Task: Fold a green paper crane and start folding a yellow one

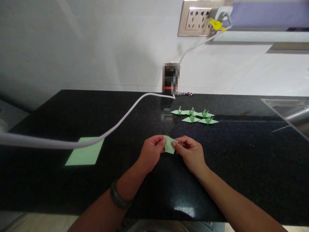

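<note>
Between my hands is a small folded piece of light green paper [170,146], held just above the black countertop. The thumb and fingers of my left hand [152,150] pinch its left side. On the right side, my right hand [190,152] grips it with the thumb on top; the fingers behind the paper are partly hidden. Beyond my hands several green paper cranes [192,119] stand close together in two rows. A square green sheet of paper [85,153] lies flat to the left.
A white cable [125,119] arches over the black countertop [135,196] and passes across the green sheet. Against the wall leans a blurred dark object [170,79]. A metal sink [293,112] is at the right; a socket panel [193,21] with a plug is above.
</note>
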`<state>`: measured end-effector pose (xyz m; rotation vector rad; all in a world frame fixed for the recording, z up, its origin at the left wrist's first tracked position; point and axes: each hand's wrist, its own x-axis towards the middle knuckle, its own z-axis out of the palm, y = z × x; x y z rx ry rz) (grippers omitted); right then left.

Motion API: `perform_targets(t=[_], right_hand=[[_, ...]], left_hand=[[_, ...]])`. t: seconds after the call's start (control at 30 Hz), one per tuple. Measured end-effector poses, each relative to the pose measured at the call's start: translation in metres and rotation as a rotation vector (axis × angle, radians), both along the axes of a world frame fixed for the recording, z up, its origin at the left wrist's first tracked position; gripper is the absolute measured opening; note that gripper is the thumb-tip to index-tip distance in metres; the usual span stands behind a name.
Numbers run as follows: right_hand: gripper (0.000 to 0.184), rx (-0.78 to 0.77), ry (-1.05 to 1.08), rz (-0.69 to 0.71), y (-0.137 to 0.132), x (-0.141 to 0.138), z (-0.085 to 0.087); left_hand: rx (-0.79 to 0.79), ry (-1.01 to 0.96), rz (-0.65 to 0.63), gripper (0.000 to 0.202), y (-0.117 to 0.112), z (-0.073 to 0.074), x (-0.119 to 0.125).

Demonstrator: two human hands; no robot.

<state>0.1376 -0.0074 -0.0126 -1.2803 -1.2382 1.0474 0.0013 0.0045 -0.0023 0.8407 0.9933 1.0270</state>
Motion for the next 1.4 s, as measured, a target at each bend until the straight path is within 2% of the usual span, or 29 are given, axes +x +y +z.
perform_targets(t=[0.1, 0.2, 0.4, 0.63, 1.2, 1.3, 1.4], right_hand=[[0.011, 0.28, -0.234, 0.018, -0.001, 0.003, 0.001], [0.024, 0.504, -0.427, 0.135, -0.002, 0.008, 0.002], [0.029, 0.668, -0.72, 0.276, 0.002, 0.021, 0.004], [0.028, 0.687, -0.839, 0.388, 0.006, 0.025, 0.01], [0.026, 0.587, -0.909, 0.455, 0.006, 0.022, 0.012], [0.025, 0.562, -0.876, 0.465, 0.005, 0.021, 0.013], [0.021, 0.501, -0.691, 0.469, 0.005, 0.019, 0.013]], left_hand=[[-0.026, -0.039, 0.003, 0.021, -0.001, 0.001, 0.001], [-0.062, -0.09, 0.003, 0.021, 0.0, 0.003, 0.0], [-0.129, -0.178, -0.039, 0.019, 0.003, 0.006, -0.006], [-0.146, -0.184, -0.052, 0.019, 0.003, 0.005, -0.006], [-0.153, -0.076, 0.015, 0.025, 0.003, 0.004, -0.002], [-0.146, -0.046, 0.036, 0.025, 0.003, 0.003, -0.001], [-0.118, -0.026, 0.049, 0.025, 0.002, 0.001, -0.002]])
